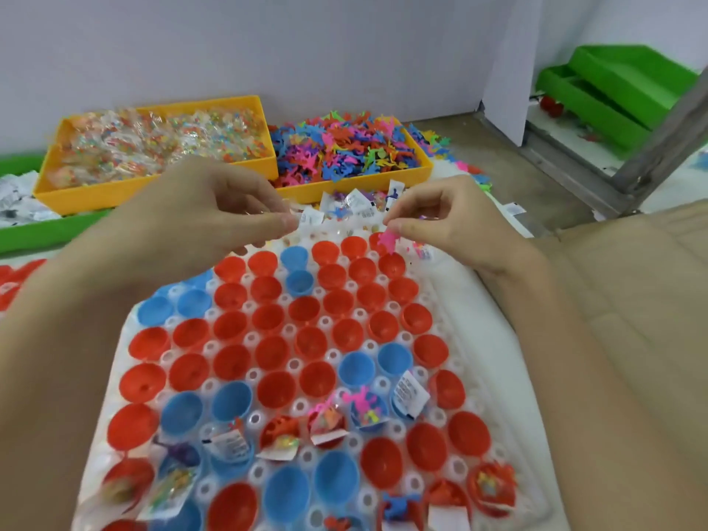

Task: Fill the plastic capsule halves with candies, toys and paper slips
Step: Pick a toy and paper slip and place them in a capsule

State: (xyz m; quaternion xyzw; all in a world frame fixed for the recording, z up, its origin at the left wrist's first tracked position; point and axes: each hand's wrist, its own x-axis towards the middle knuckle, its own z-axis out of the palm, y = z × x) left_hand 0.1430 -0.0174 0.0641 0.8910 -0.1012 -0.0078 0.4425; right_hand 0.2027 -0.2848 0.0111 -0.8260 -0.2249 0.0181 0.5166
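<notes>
A white holder tray [456, 300] carries several red and blue capsule halves [306, 343]; most are empty, while some in the near rows hold candy packets, small toys and paper slips [408, 392]. My right hand [440, 220] hovers over the tray's far right corner, pinching a small pink toy figure [387, 241]. My left hand [214, 212] is over the far left part, fingers closed on a small clear candy packet [295, 216]. A loose pile of slips, toys and packets [356, 205] lies at the tray's far edge.
A yellow bin of clear candy packets [153, 147] and a yellow bin of coloured plastic toys [344, 151] stand behind the tray. A green tray with white slips [23, 208] is at far left. Green bins [613, 90] sit at the back right. My leg [632, 358] lies along the right.
</notes>
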